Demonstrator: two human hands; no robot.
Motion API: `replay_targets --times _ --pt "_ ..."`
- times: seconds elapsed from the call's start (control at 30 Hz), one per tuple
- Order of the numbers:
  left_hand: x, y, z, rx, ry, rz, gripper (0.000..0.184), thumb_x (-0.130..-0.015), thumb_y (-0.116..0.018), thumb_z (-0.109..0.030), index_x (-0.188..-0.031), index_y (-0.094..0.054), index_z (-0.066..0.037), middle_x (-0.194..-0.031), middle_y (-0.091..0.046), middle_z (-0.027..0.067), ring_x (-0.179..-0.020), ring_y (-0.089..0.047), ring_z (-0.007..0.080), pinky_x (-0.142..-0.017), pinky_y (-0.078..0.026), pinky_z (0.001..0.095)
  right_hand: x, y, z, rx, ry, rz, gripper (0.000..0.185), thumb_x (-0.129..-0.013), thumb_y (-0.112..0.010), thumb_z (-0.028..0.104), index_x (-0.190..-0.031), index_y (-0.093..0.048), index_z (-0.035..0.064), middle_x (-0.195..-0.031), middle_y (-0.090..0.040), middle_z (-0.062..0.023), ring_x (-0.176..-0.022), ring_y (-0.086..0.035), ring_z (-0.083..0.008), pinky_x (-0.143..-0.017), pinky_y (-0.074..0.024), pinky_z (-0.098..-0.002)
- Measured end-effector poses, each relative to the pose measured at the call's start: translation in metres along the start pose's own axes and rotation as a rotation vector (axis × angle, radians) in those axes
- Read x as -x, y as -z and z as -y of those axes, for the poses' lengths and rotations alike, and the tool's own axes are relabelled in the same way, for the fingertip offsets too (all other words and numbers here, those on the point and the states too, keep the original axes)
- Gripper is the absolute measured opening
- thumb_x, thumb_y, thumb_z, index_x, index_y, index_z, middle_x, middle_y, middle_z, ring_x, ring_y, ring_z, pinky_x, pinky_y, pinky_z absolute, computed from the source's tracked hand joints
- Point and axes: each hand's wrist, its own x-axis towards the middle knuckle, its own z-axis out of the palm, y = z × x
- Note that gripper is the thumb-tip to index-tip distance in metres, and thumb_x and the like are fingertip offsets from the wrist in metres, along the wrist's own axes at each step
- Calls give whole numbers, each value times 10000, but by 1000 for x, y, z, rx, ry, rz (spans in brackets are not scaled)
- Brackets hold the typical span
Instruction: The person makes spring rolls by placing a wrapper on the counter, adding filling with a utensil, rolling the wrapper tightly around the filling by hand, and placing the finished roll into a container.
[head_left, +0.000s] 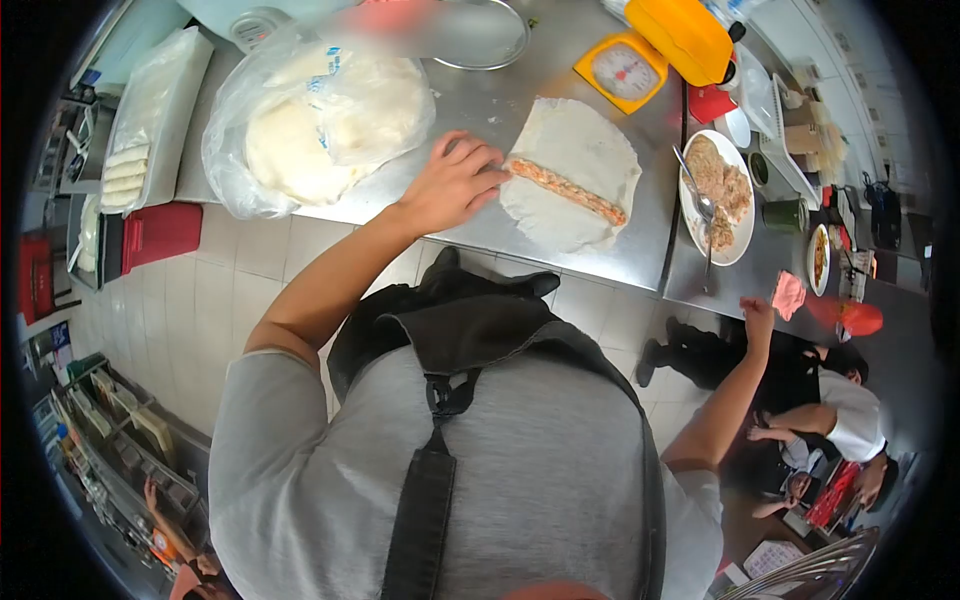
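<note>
My left hand (455,180) reaches over the steel table with its fingers apart and slightly bent. Its fingertips are at the left edge of a flat, pale dough sheet (565,135), close to the end of a strip of orange-pink filling (568,190) lying across the sheet. Off to the right, at the table's edge, my right hand (758,313) has its fingers curled together. Beside them is a crumpled pink cloth (788,295); whether the fingers grip it is hard to make out. An oval white plate (745,245) holds minced filling and a metal spoon (706,208).
Left on the table (470,110) sits a big dough mass in a plastic bag (330,130), beside a long tray (160,130) of dough rolls. A yellow scale (622,75) stands behind the sheet. Bowls and a green container (785,214) are at right. Other people appear lower right and lower left.
</note>
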Motion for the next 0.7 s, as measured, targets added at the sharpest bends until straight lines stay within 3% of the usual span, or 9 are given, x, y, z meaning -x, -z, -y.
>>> replay_targets --times 0.07,0.1,0.17,0.23,0.27,0.3,0.37,0.6,0.7 --pt "0 0 -1 -14 -11 6 293 -835 -763 -201 -1123 -732 -154 -1186 -597 26 -1199 -528 228 -1120 -353 509 44 -11 75 -358 203 -50 212 -860 -578 -53 -1000 -733 -17 -946 -745 -55 -907 -694 -186 -815 -528 -308" --pt "0 1 -2 -11 -26 -2 295 -832 -766 -194 -1121 -732 -148 -1173 -608 18 -1187 -539 222 -1122 -352 507 71 -25 131 -511 251 -3 221 -881 -575 -62 -1015 -737 6 -935 -733 -47 -890 -669 -145 -795 -515 -284" --pt "0 3 -2 -8 -51 0 296 -828 -769 -187 -1119 -733 -143 -1161 -620 10 -1174 -549 215 -1124 -352 505 115 -57 232 -447 357 106 211 -890 -648 -48 -1074 -728 17 -937 -710 -22 -801 -604 -96 -734 -485 -257" --pt "-2 2 -2 -8 -72 19 318 -815 -773 -166 -1129 -736 -134 -1138 -652 -7 -1150 -574 202 -1122 -361 497 127 -102 277 -319 596 27 322 -836 -747 -19 -1147 -720 61 -1051 -695 -74 -801 -631 -164 -728 -510 -287" --pt "-4 1 -1 -7 -81 25 318 -815 -773 -166 -1129 -736 -134 -1138 -652 -7 -1150 -574 202 -1122 -361 497 134 -117 299 -408 655 -20 375 -816 -759 -11 -1182 -699 51 -1162 -675 -104 -882 -645 -245 -785 -534 -357" --pt "-5 0 0 -22 -96 38 326 -808 -775 -158 -1132 -740 -133 -1128 -665 -11 -1148 -580 200 -1118 -367 494 136 -128 310 -413 647 -22 375 -816 -759 -11 -1182 -699 51 -1162 -675 -104 -882 -645 -245 -785 -534 -357" --pt "-6 0 2 -36 -117 62 335 -801 -776 -150 -1135 -745 -132 -1118 -679 -14 -1145 -587 197 -1114 -374 491 139 -146 322 -262 790 -278 404 -794 -753 -21 -1189 -686 31 -1217 -662 -124 -975 -637 -307 -853 -528 -411" --pt "-11 -9 4 -82 -186 -2 286 -771 -771 -120 -1056 -768 -138 -1080 -697 -29 -1128 -602 189 -1081 -409 463 131 -163 316 -223 873 -338 424 -813 -755 -3 -1228 -680 42 -1209 -681 -128 -1040 -631 -327 -909 -513 -413" --pt "-16 -11 4 -86 -188 -18 243 -772 -756 -109 -1013 -765 -139 -1078 -698 -34 -1116 -604 184 -1064 -416 443 129 -164 321 -277 829 -349 396 -777 -755 -9 -1163 -689 45 -1167 -693 -114 -1022 -624 -335 -902 -509 -421"
